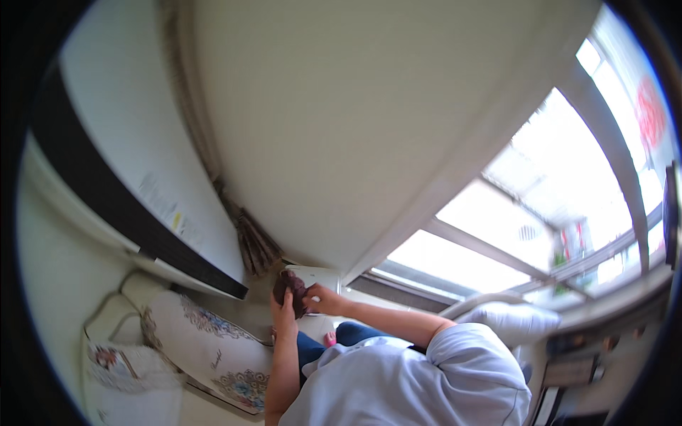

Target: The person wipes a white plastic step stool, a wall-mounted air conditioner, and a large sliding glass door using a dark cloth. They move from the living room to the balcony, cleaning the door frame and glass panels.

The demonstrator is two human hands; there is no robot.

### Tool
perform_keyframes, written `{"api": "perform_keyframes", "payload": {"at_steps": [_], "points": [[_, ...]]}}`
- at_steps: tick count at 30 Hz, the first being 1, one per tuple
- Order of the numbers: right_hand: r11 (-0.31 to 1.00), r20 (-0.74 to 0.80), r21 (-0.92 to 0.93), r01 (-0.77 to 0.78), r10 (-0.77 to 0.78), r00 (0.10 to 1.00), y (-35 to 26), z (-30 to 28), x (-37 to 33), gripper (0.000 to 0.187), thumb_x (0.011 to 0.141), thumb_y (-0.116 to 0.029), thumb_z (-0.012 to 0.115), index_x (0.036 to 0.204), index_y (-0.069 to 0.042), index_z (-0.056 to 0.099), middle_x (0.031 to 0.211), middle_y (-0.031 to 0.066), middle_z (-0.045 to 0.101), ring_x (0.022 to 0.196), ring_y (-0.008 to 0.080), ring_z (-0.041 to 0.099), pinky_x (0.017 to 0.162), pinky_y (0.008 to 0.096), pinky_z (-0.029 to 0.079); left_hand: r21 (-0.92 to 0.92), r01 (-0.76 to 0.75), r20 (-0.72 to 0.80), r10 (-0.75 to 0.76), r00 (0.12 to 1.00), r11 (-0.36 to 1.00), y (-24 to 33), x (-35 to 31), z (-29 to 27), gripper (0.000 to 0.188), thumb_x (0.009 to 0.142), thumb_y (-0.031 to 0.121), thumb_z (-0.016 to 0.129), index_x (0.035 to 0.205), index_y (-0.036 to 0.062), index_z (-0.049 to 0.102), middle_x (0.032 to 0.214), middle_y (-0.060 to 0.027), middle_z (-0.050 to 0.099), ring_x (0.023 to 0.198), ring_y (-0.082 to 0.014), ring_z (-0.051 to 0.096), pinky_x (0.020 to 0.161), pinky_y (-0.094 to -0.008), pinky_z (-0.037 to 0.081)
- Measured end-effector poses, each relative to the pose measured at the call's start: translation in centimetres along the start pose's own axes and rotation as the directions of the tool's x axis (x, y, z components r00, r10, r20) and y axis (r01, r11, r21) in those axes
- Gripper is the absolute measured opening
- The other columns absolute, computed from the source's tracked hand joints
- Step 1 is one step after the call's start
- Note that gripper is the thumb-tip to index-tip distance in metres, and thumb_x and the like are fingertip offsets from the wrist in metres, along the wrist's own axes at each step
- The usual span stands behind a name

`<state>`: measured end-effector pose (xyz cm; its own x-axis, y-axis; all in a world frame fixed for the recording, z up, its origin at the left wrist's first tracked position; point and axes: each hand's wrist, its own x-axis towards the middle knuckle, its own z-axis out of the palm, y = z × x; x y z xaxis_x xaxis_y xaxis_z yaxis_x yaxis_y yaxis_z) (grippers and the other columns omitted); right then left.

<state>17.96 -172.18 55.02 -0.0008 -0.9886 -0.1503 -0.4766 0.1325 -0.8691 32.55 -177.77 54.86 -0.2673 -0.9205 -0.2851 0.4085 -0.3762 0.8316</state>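
Note:
A small dark brown, soft-looking bundle (290,283) is held up in front of my body; its exact kind cannot be made out. My left hand (283,304) is closed around its lower left side. My right hand (323,301) meets it from the right, with the fingers bent and pressed together at its edge. The fingertips are partly hidden against the dark bundle.
A tall white appliance (149,170) with a black stripe stands at the left, beside a gathered brown curtain (257,245). Below it is a floral-covered seat (206,341). A low white box-like surface (328,275) lies beyond my hands; a large window (490,220) fills the right.

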Motion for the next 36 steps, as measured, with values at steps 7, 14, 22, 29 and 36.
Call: {"api": "perform_keyframes", "payload": {"at_steps": [7, 14, 22, 29, 36], "points": [[0.972, -0.897, 0.211, -0.106, 0.236, 0.374, 1.7, -17.1, -10.7, 0.041, 0.088, -0.009, 0.061, 0.127, -0.004, 0.048, 0.125, 0.0183, 0.049, 0.118, 0.0344, 0.048, 0.098, 0.0399, 0.045, 0.294, -0.018, 0.471, -0.129, 0.873, 0.956, 0.9, -3.1, 13.5, 0.038, 0.096, 0.027, 0.065, 0.123, 0.0026, 0.056, 0.113, -0.0061, 0.062, 0.101, -0.0153, 0.059, 0.089, -0.0284, 0.048], [0.969, -0.958, 0.242, -0.049, 0.231, -0.171, 2.6, -32.5, -15.2, 0.09, 0.098, -0.048, 0.052, 0.155, -0.001, 0.002, 0.158, 0.0338, -0.002, 0.149, 0.043, -0.001, 0.12, 0.0459, 0.009, 0.361, -0.1, 0.704, -0.201, 0.681, 0.927, 0.0, -4.3, 21.7, 0.033, 0.096, 0.022, 0.064, 0.121, 0.0025, 0.057, 0.107, -0.0067, 0.065, 0.096, -0.0149, 0.062, 0.087, -0.0288, 0.05], [0.959, -0.953, 0.273, -0.083, 0.257, -0.161, 7.4, -38.2, -11.9, 0.121, 0.089, -0.063, 0.058, 0.148, 0.005, -0.022, 0.15, 0.0423, -0.02, 0.144, 0.0503, -0.016, 0.12, 0.0475, 0.004, 0.447, -0.122, 0.703, -0.264, 0.661, 0.886, -1.1, -3.4, 23.3, 0.033, 0.095, 0.022, 0.066, 0.12, 0.0019, 0.058, 0.106, -0.0055, 0.064, 0.095, -0.0146, 0.06, 0.087, -0.0279, 0.048], [0.946, -0.941, 0.298, -0.129, 0.268, -0.205, 6.5, -37.9, -10.8, 0.126, 0.086, -0.061, 0.064, 0.147, -0.001, -0.029, 0.149, 0.0389, -0.027, 0.143, 0.0482, -0.022, 0.12, 0.0495, 0.004, 0.452, -0.117, 0.727, -0.289, 0.623, 0.884, -1.3, -1.7, 24.7, 0.031, 0.095, 0.018, 0.064, 0.121, 0.0028, 0.057, 0.109, -0.0048, 0.063, 0.099, -0.0139, 0.057, 0.09, -0.0286, 0.046], [0.925, -0.931, 0.341, -0.166, 0.307, -0.199, 5.4, -38.2, -11.4, 0.125, 0.087, -0.057, 0.065, 0.147, -0.001, -0.029, 0.149, 0.0393, -0.027, 0.144, 0.0484, -0.02, 0.121, 0.0471, 0.006, 0.411, -0.134, 0.708, -0.224, 0.67, 0.902, -1.9, -0.3, 26.4, 0.029, 0.096, 0.013, 0.062, 0.122, 0.0015, 0.056, 0.11, -0.0061, 0.063, 0.101, -0.0148, 0.058, 0.094, -0.0283, 0.045]]}}
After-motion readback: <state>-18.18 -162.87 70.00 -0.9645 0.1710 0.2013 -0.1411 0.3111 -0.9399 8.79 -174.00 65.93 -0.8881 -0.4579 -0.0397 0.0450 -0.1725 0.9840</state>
